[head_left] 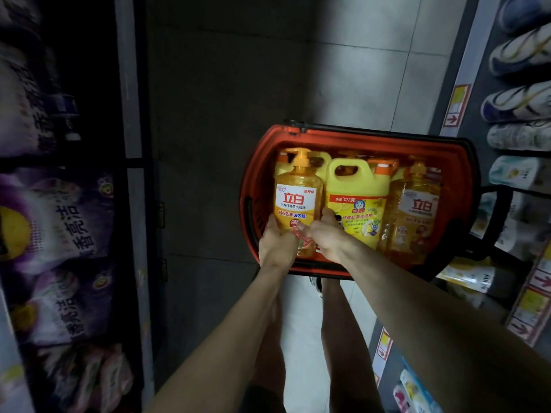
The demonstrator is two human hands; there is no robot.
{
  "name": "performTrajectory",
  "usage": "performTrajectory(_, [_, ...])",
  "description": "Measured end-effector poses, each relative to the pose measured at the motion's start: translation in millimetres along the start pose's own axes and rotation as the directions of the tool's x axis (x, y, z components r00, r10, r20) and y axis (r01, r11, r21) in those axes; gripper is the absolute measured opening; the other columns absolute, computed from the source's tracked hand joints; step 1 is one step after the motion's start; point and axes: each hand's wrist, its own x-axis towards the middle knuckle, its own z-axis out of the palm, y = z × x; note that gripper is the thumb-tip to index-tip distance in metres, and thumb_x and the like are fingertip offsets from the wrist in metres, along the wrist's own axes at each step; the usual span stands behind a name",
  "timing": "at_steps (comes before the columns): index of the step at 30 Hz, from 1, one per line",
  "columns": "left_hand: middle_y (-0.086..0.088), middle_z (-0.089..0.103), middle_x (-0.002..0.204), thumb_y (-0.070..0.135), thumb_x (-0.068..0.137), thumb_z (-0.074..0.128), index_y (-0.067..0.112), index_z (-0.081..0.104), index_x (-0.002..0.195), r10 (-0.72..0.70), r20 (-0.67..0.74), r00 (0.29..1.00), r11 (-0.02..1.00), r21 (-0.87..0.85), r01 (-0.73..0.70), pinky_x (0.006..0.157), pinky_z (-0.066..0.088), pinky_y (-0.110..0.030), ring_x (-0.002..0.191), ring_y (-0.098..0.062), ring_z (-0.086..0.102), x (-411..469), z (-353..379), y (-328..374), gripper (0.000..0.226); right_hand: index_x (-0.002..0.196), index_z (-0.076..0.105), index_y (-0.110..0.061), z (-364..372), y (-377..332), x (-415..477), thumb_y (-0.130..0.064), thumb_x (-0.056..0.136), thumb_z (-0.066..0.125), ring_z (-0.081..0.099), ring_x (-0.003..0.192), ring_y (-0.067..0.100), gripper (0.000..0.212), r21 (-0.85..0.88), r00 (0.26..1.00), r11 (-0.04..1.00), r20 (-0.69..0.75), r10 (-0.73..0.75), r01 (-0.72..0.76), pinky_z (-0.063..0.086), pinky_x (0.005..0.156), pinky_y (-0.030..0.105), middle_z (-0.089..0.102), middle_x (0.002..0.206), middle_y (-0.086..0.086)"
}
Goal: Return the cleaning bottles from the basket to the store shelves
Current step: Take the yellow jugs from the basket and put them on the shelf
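Purple bags (62, 225) sit left of the grey tiled floor (357, 73).

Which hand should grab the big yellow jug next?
Right. The right grip lies beside the yellow jug, on the pump bottle's jug side. The left grip holds the bottle's far side, so it would likely have to cross over. Both hold the pump bottle now.
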Motion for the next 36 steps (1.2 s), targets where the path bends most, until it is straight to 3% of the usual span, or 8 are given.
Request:
performTrajectory(6, [0.004,0.07,0.123,0.046,0.08,0.052,0.034,0.056,0.144,0.056,-0.115,0.992,0.993,-0.101,-0.067,0.101,0.055,-0.04,0.113,-0.022,0.066,-30.0,3.7,-7.6,0.066,0.134,0.044,-0.012,-29.5,13.8,-29.9,0.001,0.093,0.076,0.065,0.122,0.021,0.053,0.055,0.997,0.997,0.04,-0.058,0.056,0.048,0.088,0.032,0.071,0.127,0.003])
performTrajectory(11, [0.005,0.073,0.129,0.05,0.093,0.06,0.032,0.059,0.145,0.099,-0.042,0.994,0.955,-0.277,-0.107,0.104,0.058,-0.047,0.117,-0.018,0.071,-39.4,-1.2,-8.5,0.056,0.133,0.05,-0.018,-57.0,8.8,-67.9,-0.002,0.092,0.076,0.063,0.129,0.024,0.051,0.103,0.98,0.991,0.166,-0.107,0.091,0.045,0.109,0.049,0.073,0.13,0.002])
performTrajectory(17, [-0.016,0.076,0.126,0.048,0.107,0.052,0.01,0.066,0.137,0.226,0.161,0.961,0.848,-0.517,-0.113,0.101,0.059,-0.055,0.117,-0.039,0.073,-83.3,-9.9,31.6,0.05,0.137,0.044,-0.03,-88.4,-6.3,-134.3,-0.007,0.095,0.075,0.052,0.135,0.013,0.057,0.17,0.934,0.969,0.279,-0.223,0.18,0.035,0.118,0.044,0.064,0.132,-0.013])
performTrajectory(22, [-0.02,0.075,0.126,0.045,0.109,0.05,0.008,0.068,0.135,0.336,0.17,0.927,0.822,-0.533,-0.2,0.104,0.056,-0.061,0.118,-0.043,0.071,-156.2,-19.5,63.1,0.049,0.166,0.018,-0.033,-115.3,-14.4,-195.9,-0.059,0.041,0.103,0.035,0.154,0.024,0.154,0.194,0.884,0.934,0.31,-0.35,0.301,0.027,0.125,0.06,0.032,0.17,0.004])
performTrajectory(26, [-0.02,0.076,0.124,0.044,0.11,0.048,0.008,0.069,0.134,0.413,0.116,0.904,0.793,-0.533,-0.294,0.104,0.056,-0.06,0.118,-0.043,0.072,-231.5,-28.3,82.9,0.047,0.168,0.012,-0.027,-132.5,-30.2,-274.3,-0.049,0.056,0.099,0.029,0.157,0.028,0.144,0.221,0.849,0.899,0.304,-0.432,0.379,0.026,0.126,0.06,0.02,0.174,0.007])
performTrajectory(30, [-0.019,0.076,0.124,0.046,0.111,0.046,0.009,0.069,0.133,0.479,0.056,0.876,0.744,-0.554,-0.372,0.103,0.057,-0.058,0.116,-0.04,0.073,-305.6,-35.9,86.8,0.049,0.161,0.033,-0.028,-147.1,-33.6,-333.3,-0.061,0.052,0.098,0.05,0.144,0.024,0.131,0.208,0.811,0.862,0.296,-0.505,0.462,0.035,0.121,0.057,0.047,0.161,0.001])
performTrajectory(34, [-0.019,0.077,0.121,0.042,0.111,0.047,0.007,0.068,0.133,0.505,-0.018,0.863,0.686,-0.598,-0.414,0.094,0.063,-0.048,0.111,-0.037,0.075,-366.3,-43.6,75.1,0.047,0.144,0.044,-0.026,-150.5,-34.6,-400.8,-0.053,0.081,0.084,0.052,0.137,0.018,0.079,0.2,0.765,0.826,0.311,-0.564,0.527,0.037,0.112,0.038,0.058,0.137,-0.015])
performTrajectory(36, [-0.016,0.078,0.118,0.042,0.111,0.047,0.008,0.069,0.132,0.506,-0.057,0.861,0.667,-0.607,-0.432,0.092,0.065,-0.045,0.109,-0.034,0.076,-389.1,-48.0,65.7,0.045,0.157,0.036,-0.023,-148.7,-28.5,-422.4,-0.059,0.078,0.083,0.051,0.139,0.018,0.099,0.17,0.743,0.814,0.339,-0.578,0.555,0.041,0.104,0.034,0.055,0.144,-0.011])
